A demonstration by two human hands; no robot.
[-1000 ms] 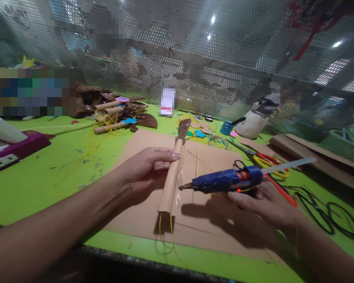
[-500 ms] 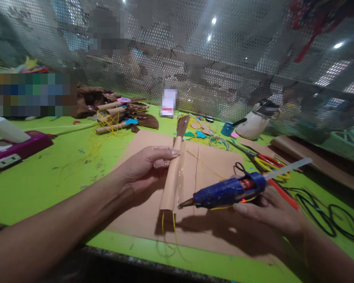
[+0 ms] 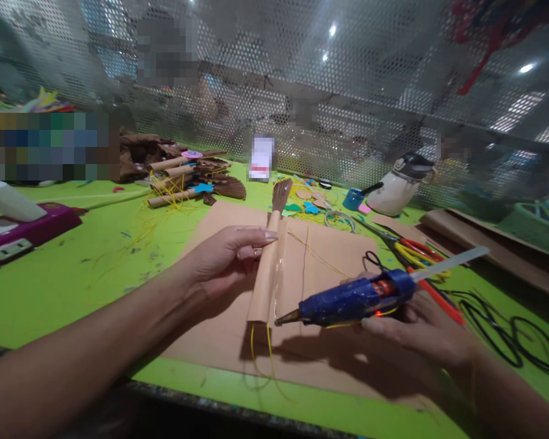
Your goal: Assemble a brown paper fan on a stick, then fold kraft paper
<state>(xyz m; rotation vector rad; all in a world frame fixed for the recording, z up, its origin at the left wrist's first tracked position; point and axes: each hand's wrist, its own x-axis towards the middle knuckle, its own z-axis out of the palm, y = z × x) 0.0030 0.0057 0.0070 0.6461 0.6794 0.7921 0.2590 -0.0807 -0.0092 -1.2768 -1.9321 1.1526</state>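
Observation:
My left hand [image 3: 224, 259] is closed on a rolled brown paper tube [image 3: 266, 277] with a dark fringed tuft at its far end and yellow strings hanging from its near end. It holds the tube over a brown cardboard sheet [image 3: 320, 259]. My right hand [image 3: 416, 332] grips a blue hot glue gun [image 3: 354, 299] with a clear glue stick sticking out behind. The gun's nozzle points left and sits at the tube's lower edge, where shiny glue shows along the paper seam.
Red-and-yellow scissors [image 3: 412, 250] and black cord [image 3: 507, 329] lie right of the cardboard. Several similar paper rolls [image 3: 183, 177] are piled at the back left. A white jug [image 3: 396, 186], a blue cup [image 3: 351, 198], a magenta box [image 3: 32, 228] and a perforated metal screen [image 3: 302, 79] stand around the green table [image 3: 73, 268].
The glue gun's nozzle has slid down along the tube's seam toward its near end. My left hand has held the tube nearly still.

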